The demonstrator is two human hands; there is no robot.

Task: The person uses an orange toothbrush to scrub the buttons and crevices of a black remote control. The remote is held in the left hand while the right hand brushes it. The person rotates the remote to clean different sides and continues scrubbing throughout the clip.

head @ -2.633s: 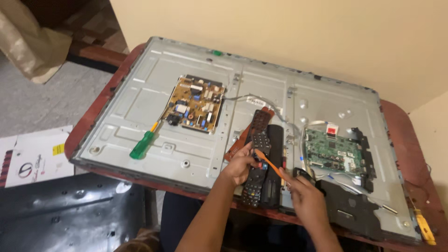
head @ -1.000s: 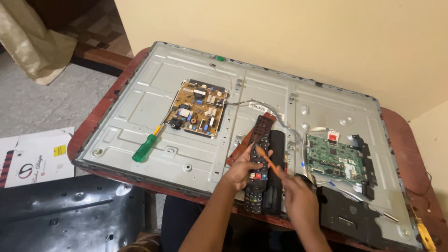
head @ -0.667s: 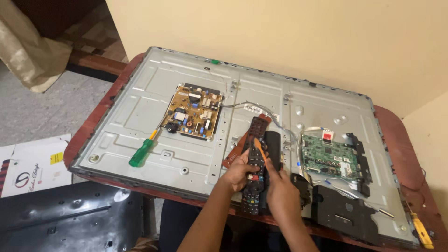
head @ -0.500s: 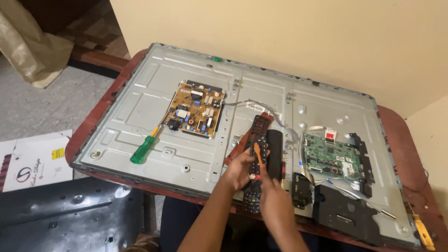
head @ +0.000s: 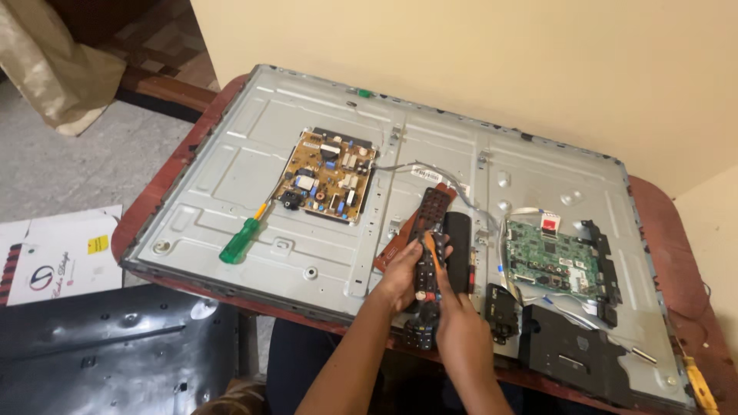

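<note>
Remote control (head: 427, 253) in left hand's (head: 400, 273) grip, right hand (head: 453, 315) on orange-handled tool (head: 432, 252), tip hidden.

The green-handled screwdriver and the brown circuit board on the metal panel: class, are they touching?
Cannot tell. In the head view the green-handled screwdriver points its tip at the brown circuit board's lower left corner, too small to show contact or gap.

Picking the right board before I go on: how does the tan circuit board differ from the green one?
The tan circuit board sits mid-panel, carrying bulky parts; the green circuit board lies nearer the right edge, its parts small and flat. A green-handled screwdriver lies by the tan one; neither hand touches either. Both are mounted flat on the metal back panel.
</note>
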